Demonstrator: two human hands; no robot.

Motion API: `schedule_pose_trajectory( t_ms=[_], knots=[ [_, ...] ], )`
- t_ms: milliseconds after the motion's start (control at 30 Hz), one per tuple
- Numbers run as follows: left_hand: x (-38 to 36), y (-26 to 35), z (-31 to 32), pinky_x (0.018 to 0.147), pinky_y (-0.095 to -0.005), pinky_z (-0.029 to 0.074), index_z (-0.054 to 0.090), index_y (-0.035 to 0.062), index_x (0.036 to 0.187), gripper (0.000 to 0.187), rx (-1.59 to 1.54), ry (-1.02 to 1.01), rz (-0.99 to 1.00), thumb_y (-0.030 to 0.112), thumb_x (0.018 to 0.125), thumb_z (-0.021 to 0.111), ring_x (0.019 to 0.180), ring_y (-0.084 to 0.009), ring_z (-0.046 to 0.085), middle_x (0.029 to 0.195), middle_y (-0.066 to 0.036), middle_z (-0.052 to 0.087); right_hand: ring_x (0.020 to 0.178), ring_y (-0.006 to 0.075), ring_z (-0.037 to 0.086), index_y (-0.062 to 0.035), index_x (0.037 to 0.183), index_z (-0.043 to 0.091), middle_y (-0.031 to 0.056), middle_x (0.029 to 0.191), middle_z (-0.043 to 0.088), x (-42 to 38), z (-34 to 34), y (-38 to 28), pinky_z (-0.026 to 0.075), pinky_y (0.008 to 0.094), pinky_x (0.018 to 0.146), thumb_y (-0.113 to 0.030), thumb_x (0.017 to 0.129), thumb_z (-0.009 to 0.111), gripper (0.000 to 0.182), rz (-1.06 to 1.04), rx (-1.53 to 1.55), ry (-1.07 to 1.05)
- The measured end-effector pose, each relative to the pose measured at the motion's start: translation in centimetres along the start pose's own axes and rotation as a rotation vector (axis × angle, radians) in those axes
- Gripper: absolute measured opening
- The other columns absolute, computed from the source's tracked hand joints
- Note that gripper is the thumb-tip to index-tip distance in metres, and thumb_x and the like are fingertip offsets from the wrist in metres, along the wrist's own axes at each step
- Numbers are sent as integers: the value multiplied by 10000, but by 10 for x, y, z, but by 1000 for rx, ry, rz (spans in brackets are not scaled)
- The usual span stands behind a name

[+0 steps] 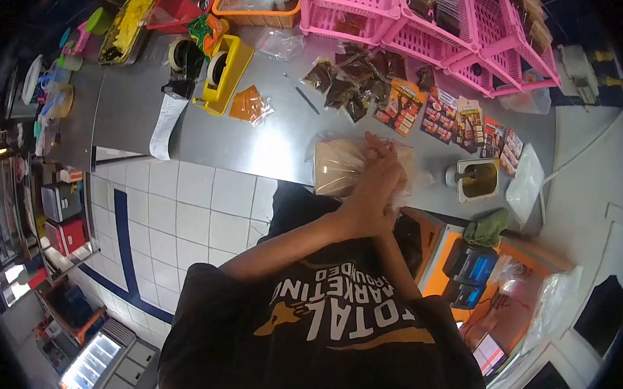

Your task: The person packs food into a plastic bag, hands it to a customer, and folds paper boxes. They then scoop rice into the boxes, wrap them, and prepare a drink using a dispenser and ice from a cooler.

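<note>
A light brown box [335, 170] inside a clear plastic bag [417, 177] lies at the front edge of the metal counter. My left hand [369, 198] crosses over the box near its right part. Close against it, my right hand [388, 163] is at the bag's right side. Both hands overlap at the gathered plastic, and their fingers look closed on it, though the overlap hides which fingers hold what. The box's left end shows through the plastic.
Sauce packets [354, 78], a pen [307, 100] and printed cards [400, 107] lie behind the box. A yellow tape dispenser [229, 75] and receipt [167, 125] stand left. Pink baskets [429, 23] line the back. A metal container [477, 179] sits right.
</note>
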State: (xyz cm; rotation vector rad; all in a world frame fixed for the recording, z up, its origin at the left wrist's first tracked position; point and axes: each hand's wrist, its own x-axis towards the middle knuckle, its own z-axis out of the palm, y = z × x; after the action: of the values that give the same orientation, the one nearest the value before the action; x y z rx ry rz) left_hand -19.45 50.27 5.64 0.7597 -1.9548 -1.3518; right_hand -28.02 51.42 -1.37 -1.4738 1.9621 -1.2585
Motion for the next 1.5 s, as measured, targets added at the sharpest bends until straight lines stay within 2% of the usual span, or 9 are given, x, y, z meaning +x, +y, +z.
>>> schedule_pose_trajectory(
  t_ms=[267,367,567,733,900,1067,1267,1333,1500],
  knots=[
    [-24,-53,-79,1135,-461,310,443,-54,1383,658,575,-60,126,188,809,658,1314,-409,431,1380,-261,457,916,155,549,-46,1034,573,52,943,583,-4,9,-9,470,326,835,-478,1076,378,475,617,353,228],
    [-27,-66,-92,1157,-458,300,421,-58,1410,618,350,-64,176,249,907,608,1344,-371,440,1399,-234,485,734,136,488,-94,835,527,14,760,506,20,27,-34,419,291,708,-523,1055,413,495,699,616,777],
    [-24,-128,-116,1080,-426,405,460,10,1406,602,-768,45,-493,462,1010,488,1239,-256,550,1311,-121,584,510,105,268,-152,739,374,-40,622,284,17,-20,-76,305,291,528,-543,1036,453,498,410,761,711],
    [-40,-137,-85,1016,-407,475,508,55,1354,502,-1571,-636,-863,342,957,618,1218,-268,566,1229,-131,609,471,100,143,-182,704,280,-58,554,188,16,-50,-151,216,286,480,-549,1047,399,516,306,776,603],
    [-42,-93,-66,993,-424,501,499,54,1310,536,-1663,-726,-460,229,866,743,1163,-276,586,1182,-94,602,459,104,127,-182,708,292,-59,552,158,24,-89,-200,204,286,465,-470,1070,396,474,175,724,510],
    [-36,2,-119,1041,-509,455,424,63,1338,661,-793,69,176,144,800,800,1214,-330,552,1314,-162,516,468,103,142,-173,725,327,-60,564,181,48,-118,-225,235,290,476,-384,1092,382,426,403,701,666],
    [-22,-25,-115,1064,-506,437,230,92,1502,744,-517,215,228,263,932,677,1256,-299,540,1358,-196,486,394,61,199,-177,691,303,-63,511,228,53,-101,-286,337,234,428,-372,1116,244,471,28,1019,31],
    [-16,-55,-70,954,-421,526,371,59,1450,611,-1616,-153,-282,415,990,560,1074,-229,639,1225,-144,597,330,57,160,-183,640,279,-65,458,224,58,-93,-289,282,234,343,-432,1105,226,530,-3,1047,-57],
    [12,-81,-75,847,-371,564,566,45,1310,494,-2299,-628,-193,398,968,513,906,-206,683,1031,-96,690,311,86,216,-196,579,220,-72,419,248,57,-99,-243,286,248,352,-513,1081,245,595,93,924,-441]
  ],
)
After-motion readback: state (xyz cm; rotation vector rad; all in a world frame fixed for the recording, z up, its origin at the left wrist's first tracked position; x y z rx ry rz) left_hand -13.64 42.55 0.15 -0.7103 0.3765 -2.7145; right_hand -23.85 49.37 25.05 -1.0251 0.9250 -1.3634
